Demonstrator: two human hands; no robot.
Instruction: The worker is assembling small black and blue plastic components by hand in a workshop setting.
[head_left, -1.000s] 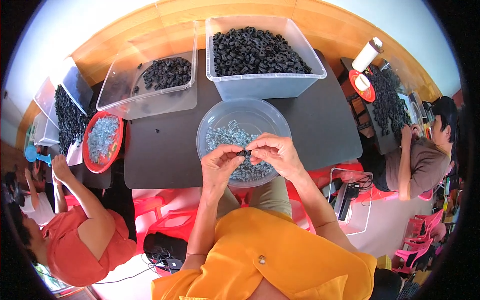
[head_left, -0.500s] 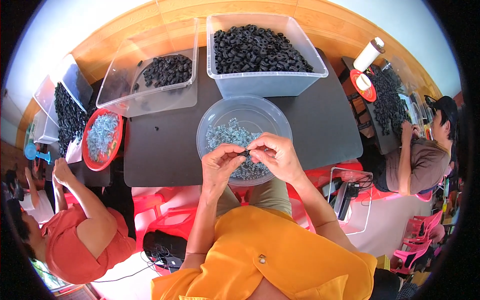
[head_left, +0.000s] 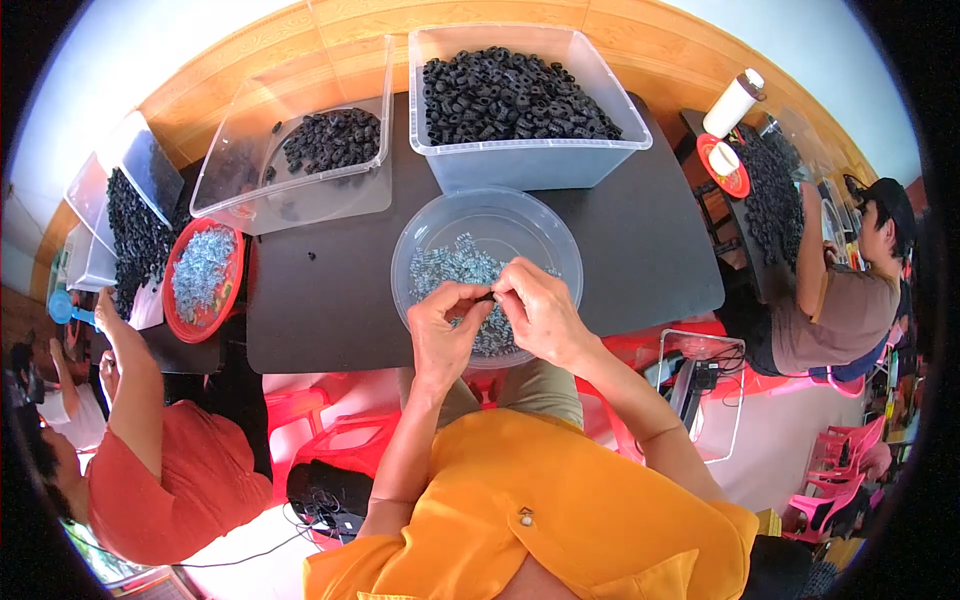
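Observation:
My left hand (head_left: pixel 445 328) and my right hand (head_left: pixel 541 318) meet fingertip to fingertip over a round, clear plastic basin (head_left: pixel 408 240). Pinched between them is a small black plastic part (head_left: pixel 487 297), mostly covered by the fingers. Many small, pale blue-grey pieces (head_left: pixel 455 262) lie in the basin under my hands, too small to make out in detail. Past the basin stands a big translucent bin (head_left: pixel 530 165) heaped with black hollow plastic parts (head_left: pixel 510 95). Left of it, a second clear bin (head_left: pixel 300 205) holds a smaller pile of similar black parts (head_left: pixel 335 138).
The dark table (head_left: pixel 330 300) carries a lone black bit (head_left: pixel 312 256). At left, a person in red (head_left: pixel 180 480) sits by a red basin (head_left: pixel 180 318) of pale pieces. At right, a capped person (head_left: pixel 840 310) works at another table, with a white bottle (head_left: pixel 733 103).
My right hand has turned slightly, its fingers covering more of the black part. The person at left has stretched an arm forward; the person at right has raised an arm.

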